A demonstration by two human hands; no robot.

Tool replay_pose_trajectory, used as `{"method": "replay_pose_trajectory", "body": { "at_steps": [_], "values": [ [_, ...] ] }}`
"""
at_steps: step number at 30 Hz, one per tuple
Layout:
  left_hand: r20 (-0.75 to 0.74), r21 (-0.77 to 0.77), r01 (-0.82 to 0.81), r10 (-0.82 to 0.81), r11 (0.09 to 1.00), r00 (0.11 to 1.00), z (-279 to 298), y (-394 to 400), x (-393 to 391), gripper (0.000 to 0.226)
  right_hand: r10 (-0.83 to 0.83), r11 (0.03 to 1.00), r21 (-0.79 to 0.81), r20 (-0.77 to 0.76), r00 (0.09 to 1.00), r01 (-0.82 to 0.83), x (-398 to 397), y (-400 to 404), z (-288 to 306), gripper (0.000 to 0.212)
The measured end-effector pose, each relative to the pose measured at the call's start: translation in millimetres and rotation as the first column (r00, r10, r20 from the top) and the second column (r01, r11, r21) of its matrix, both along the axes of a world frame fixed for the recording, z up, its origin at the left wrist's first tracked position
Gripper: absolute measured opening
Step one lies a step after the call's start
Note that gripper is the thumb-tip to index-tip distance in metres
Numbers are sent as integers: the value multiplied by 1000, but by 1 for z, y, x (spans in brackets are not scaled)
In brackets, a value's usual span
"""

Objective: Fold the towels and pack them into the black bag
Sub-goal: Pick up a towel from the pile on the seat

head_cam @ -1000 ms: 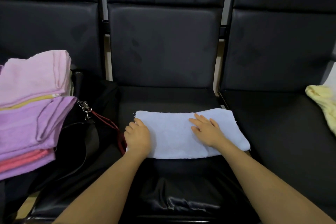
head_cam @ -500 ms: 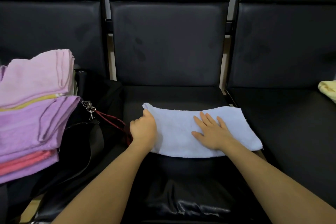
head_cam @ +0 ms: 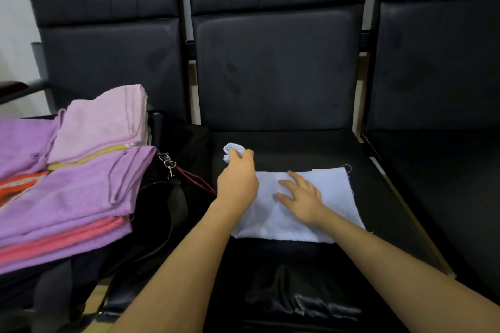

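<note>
Your left hand (head_cam: 238, 178) pinches the blue towel (head_cam: 311, 205) corner; the rest lies rightward under your flat right hand (head_cam: 300, 197).

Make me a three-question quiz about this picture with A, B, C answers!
1. Where is the stack of folded purple and pink towels?
A left chair
B middle chair
C floor

2. What colour is the thin towel on the middle black chair seat?
A yellow
B light blue
C green

3. What does the left hand do?
A lies flat
B pinches the towel's corner
C hangs empty

Answers: 1 A, the stack sits left, over the black bag. 2 B, pale blue cloth. 3 B, cloth is bunched in its fingers while the right hand presses flat.
</note>
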State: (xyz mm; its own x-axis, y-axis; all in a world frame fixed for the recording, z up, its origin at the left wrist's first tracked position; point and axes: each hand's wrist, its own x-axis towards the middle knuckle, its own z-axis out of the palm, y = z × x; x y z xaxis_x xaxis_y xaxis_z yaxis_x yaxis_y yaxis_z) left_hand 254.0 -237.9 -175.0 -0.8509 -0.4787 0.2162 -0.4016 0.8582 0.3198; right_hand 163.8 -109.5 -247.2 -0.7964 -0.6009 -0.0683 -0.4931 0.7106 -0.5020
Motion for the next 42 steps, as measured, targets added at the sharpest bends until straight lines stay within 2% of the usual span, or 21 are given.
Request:
{"method": "replay_pose_trajectory", "body": {
  "at_steps": [4, 8, 13, 16, 17, 20, 23, 25, 27, 29, 32, 34, 37, 40, 42],
  "values": [
    [-92, 238, 123, -103, 963, 990, 5, 16, -7, 47, -126, 989, 42, -264, 956, 142, -5, 32, 20, 38],
    [-132, 422, 257, -221, 870, 966, 5, 45, -22, 51, -353, 933, -127, -131, 926, 338, -13, 66, 34, 21],
    [-196, 512, 402, -352, 759, 915, -3, 84, -43, 54, -436, 885, -204, -40, 899, 420, -22, 91, 31, 28],
    [-79, 655, 399, -467, 641, 881, -22, 104, -53, 57, -443, 880, -206, -29, 896, 428, -24, 98, 33, 34],
    [-23, 684, 371, -489, 629, 872, -28, 107, -55, 55, -444, 882, -196, -41, 895, 428, -24, 99, 34, 34],
    [13, 602, 312, -400, 735, 917, -33, 100, -56, 49, -429, 902, -94, -97, 898, 421, -23, 100, 35, 32],
    [33, 343, 171, -194, 923, 980, -36, 80, -52, 44, -442, 886, 28, -251, 861, 463, -19, 94, 33, 41],
    [125, 171, 39, -61, 984, 990, -39, 68, -44, 44, -451, 848, 115, -357, 818, 518, -16, 89, 32, 56],
    [225, 138, -8, -24, 990, 974, -47, 61, -37, 45, -441, 817, 179, -418, 794, 548, -12, 84, 30, 66],
    [294, 114, 5, -39, 993, 955, -57, 58, -36, 48, -431, 804, 229, -413, 803, 549, -11, 79, 26, 67],
    [328, 5, 53, -52, 999, 943, -65, 59, -39, 53, -475, 814, 236, -259, 841, 532, -14, 69, 24, 49],
    [336, 16, 70, -71, 997, 939, -66, 60, -42, 52, -498, 830, 187, -174, 849, 525, -16, 66, 26, 36],
    [288, 123, 105, -137, 987, 948, -64, 57, -39, 47, -448, 884, 83, -141, 883, 461, -16, 62, 26, 37],
    [185, 198, 163, -201, 966, 962, -51, 53, -28, 38, -393, 917, -89, -47, 918, 388, -4, 57, 33, 37],
    [131, 157, 139, -160, 978, 978, -40, 48, -23, 40, -365, 928, -115, -110, 924, 353, 3, 53, 41, 33]
  ]
}}
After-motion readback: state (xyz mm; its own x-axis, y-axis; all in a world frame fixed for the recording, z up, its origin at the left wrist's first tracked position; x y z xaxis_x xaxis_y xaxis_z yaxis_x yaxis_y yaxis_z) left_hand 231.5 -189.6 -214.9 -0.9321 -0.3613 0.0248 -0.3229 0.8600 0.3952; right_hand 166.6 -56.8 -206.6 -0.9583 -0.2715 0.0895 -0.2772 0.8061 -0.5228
